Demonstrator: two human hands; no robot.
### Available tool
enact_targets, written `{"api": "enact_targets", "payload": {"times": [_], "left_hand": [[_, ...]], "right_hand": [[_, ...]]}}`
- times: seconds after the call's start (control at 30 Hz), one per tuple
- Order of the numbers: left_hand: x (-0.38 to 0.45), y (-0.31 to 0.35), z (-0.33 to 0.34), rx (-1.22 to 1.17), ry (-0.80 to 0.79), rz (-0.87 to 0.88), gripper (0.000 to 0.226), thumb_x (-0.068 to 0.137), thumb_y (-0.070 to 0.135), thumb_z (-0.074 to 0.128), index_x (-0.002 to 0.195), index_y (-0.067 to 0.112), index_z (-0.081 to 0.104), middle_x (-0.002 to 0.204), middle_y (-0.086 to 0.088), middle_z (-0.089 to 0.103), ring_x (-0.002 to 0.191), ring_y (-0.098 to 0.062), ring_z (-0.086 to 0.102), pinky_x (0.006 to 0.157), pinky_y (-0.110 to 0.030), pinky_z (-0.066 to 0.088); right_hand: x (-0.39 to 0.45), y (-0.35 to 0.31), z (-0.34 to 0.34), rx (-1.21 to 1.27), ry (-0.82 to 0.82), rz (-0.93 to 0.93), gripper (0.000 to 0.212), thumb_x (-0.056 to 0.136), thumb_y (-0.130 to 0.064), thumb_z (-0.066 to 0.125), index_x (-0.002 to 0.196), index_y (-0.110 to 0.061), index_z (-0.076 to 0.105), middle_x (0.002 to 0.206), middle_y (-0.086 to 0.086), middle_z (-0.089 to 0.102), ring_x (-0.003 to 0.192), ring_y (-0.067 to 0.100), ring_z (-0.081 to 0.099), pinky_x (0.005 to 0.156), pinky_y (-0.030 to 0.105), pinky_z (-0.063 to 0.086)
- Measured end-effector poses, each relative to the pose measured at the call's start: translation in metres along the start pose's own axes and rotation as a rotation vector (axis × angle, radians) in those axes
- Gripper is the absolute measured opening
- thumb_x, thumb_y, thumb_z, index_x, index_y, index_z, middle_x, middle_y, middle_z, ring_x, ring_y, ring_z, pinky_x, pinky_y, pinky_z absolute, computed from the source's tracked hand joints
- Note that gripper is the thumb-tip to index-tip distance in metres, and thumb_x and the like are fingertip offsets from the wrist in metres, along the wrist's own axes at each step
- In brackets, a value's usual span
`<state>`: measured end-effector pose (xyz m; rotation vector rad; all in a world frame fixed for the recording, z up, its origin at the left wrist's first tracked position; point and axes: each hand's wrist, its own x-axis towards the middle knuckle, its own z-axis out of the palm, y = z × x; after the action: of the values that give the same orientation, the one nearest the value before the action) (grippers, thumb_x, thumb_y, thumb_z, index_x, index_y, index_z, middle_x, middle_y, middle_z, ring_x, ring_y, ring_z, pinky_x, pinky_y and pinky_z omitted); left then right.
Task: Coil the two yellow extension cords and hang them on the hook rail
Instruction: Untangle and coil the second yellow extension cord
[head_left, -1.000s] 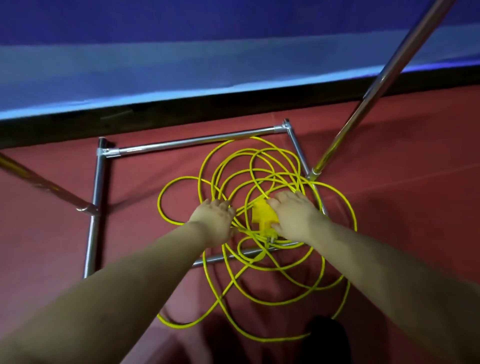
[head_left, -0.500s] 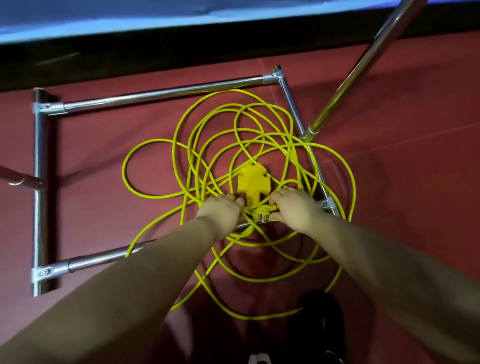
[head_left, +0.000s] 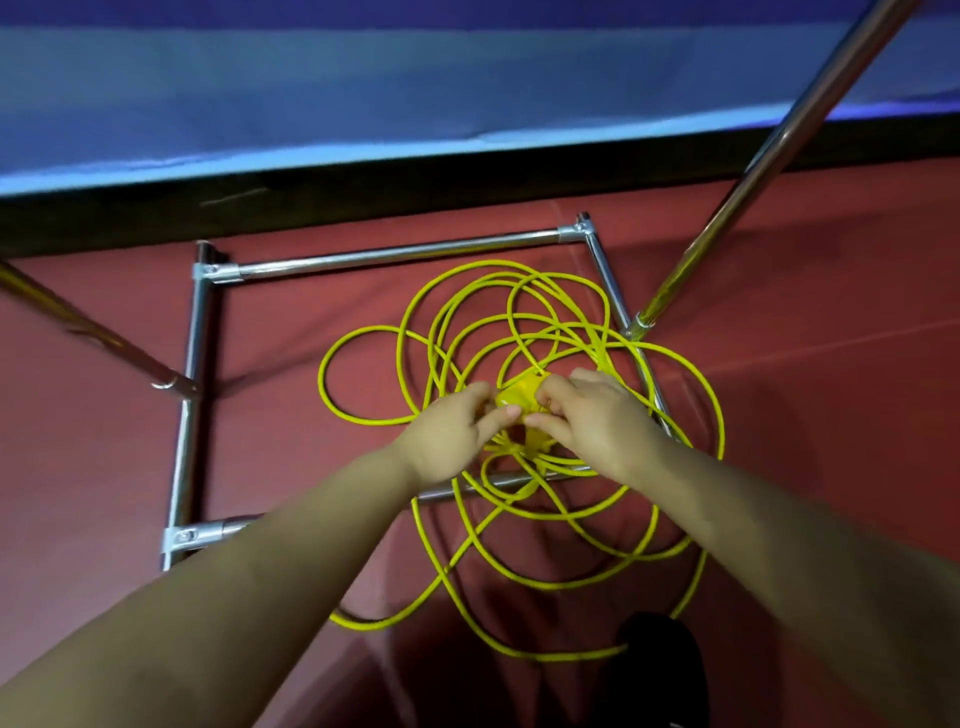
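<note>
Both hands on the yellow socket block (head_left: 519, 397) at the middle of the cord tangle: left hand (head_left: 452, 431) pinching its left side, right hand (head_left: 592, 415) curled round its right side. Yellow extension cord (head_left: 363, 415) lies in loose overlapping loops on the red floor (head_left: 831, 415), draped over the chrome base frame (head_left: 395, 254) of the rack. Can't separate two cords in the tangle. Angled chrome pole (head_left: 769, 150) rises at right. Dark shoe (head_left: 660, 670) at bottom edge

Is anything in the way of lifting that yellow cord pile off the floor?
Yes. The yellow cord loops cross over the metal frame, at its near and right bars. Both hands already grip the yellow plug block.
</note>
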<state>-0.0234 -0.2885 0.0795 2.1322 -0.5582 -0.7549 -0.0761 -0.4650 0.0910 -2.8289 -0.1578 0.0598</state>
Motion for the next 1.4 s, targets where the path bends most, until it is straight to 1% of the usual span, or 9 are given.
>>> {"api": "enact_targets", "payload": {"times": [0.17, 0.47, 0.57, 0.7, 0.83, 0.97, 1.13, 1.27, 1.4], "left_hand": [[-0.058, 0.052, -0.067, -0.097, 0.156, 0.103, 0.018, 0.097, 0.025, 0.049, 0.079, 0.023, 0.052, 0.075, 0.012, 0.059, 0.066, 0.009, 0.053, 0.072, -0.012, 0.041], [-0.198, 0.139, -0.125, -0.252, 0.364, 0.213, 0.018, 0.095, 0.029, 0.052, 0.085, 0.014, 0.051, 0.072, 0.003, 0.062, 0.064, -0.002, 0.054, 0.068, -0.02, 0.042], [-0.245, 0.15, -0.13, -0.356, 0.44, 0.285, 0.012, 0.097, 0.021, 0.047, 0.091, 0.012, 0.052, 0.074, 0.004, 0.059, 0.067, 0.003, 0.055, 0.074, -0.016, 0.045], [-0.292, 0.149, -0.129, -0.504, 0.419, 0.354, 0.016, 0.098, 0.019, 0.042, 0.101, 0.008, 0.053, 0.083, 0.001, 0.06, 0.078, -0.002, 0.059, 0.084, -0.02, 0.049], [-0.309, 0.134, -0.121, -0.639, 0.463, 0.364, 0.023, 0.089, 0.03, 0.046, 0.098, 0.011, 0.054, 0.083, 0.005, 0.067, 0.085, -0.01, 0.062, 0.089, -0.03, 0.05], [-0.31, 0.127, -0.122, -0.813, 0.528, 0.308, 0.017, 0.098, 0.018, 0.041, 0.094, 0.011, 0.056, 0.073, 0.006, 0.067, 0.07, -0.008, 0.065, 0.083, -0.034, 0.047], [-0.311, 0.129, -0.126, -0.839, 0.55, 0.191, 0.038, 0.102, 0.028, 0.035, 0.08, 0.012, 0.062, 0.071, -0.003, 0.066, 0.076, -0.019, 0.062, 0.074, -0.029, 0.046], [-0.308, 0.134, -0.115, -0.653, 0.642, 0.092, 0.02, 0.098, 0.032, 0.045, 0.107, 0.019, 0.058, 0.091, 0.004, 0.065, 0.082, -0.005, 0.065, 0.071, -0.017, 0.048], [-0.304, 0.136, -0.104, -0.288, 0.705, 0.276, 0.03, 0.086, 0.047, 0.057, 0.113, 0.034, 0.055, 0.107, 0.014, 0.057, 0.096, 0.001, 0.057, 0.085, -0.019, 0.042]], "right_hand": [[0.005, -0.065, -0.082, 0.001, 0.119, -0.101, 0.049, 0.08, -0.055, 0.044, 0.094, -0.012, 0.064, 0.076, 0.002, 0.063, 0.086, 0.027, 0.058, 0.084, 0.036, 0.041], [-0.046, -0.189, -0.187, 0.073, 0.353, -0.237, 0.037, 0.076, -0.047, 0.054, 0.093, -0.017, 0.066, 0.076, -0.004, 0.062, 0.083, 0.024, 0.056, 0.072, 0.03, 0.035], [-0.071, -0.216, -0.198, 0.084, 0.414, -0.291, 0.046, 0.076, -0.054, 0.052, 0.105, -0.02, 0.064, 0.094, -0.003, 0.064, 0.097, 0.021, 0.056, 0.095, 0.037, 0.038], [-0.105, -0.237, -0.203, 0.187, 0.378, -0.18, 0.064, 0.077, -0.054, 0.063, 0.134, -0.027, 0.046, 0.136, -0.004, 0.049, 0.133, 0.014, 0.036, 0.114, 0.036, 0.018], [-0.13, -0.242, -0.191, 0.335, 0.24, -0.149, 0.05, 0.075, -0.047, 0.07, 0.121, -0.032, 0.055, 0.119, -0.017, 0.055, 0.121, 0.006, 0.046, 0.104, 0.023, 0.03], [-0.137, -0.24, -0.186, 0.454, 0.091, -0.163, 0.041, 0.072, -0.044, 0.075, 0.109, -0.041, 0.056, 0.112, -0.021, 0.06, 0.106, 0.0, 0.055, 0.095, 0.019, 0.041], [-0.136, -0.242, -0.192, 0.912, 0.199, -0.172, 0.016, 0.063, -0.039, 0.068, 0.075, -0.028, 0.066, 0.072, -0.008, 0.067, 0.068, 0.006, 0.058, 0.066, 0.021, 0.046], [-0.132, -0.245, -0.191, 1.016, 0.293, -0.163, 0.012, 0.073, -0.026, 0.066, 0.084, -0.023, 0.064, 0.073, -0.009, 0.067, 0.068, -0.002, 0.061, 0.064, 0.013, 0.047], [-0.126, -0.244, -0.192, 0.921, 0.408, -0.121, 0.012, 0.08, -0.04, 0.066, 0.082, -0.029, 0.061, 0.076, 0.001, 0.069, 0.07, 0.016, 0.065, 0.06, 0.035, 0.051]]}}
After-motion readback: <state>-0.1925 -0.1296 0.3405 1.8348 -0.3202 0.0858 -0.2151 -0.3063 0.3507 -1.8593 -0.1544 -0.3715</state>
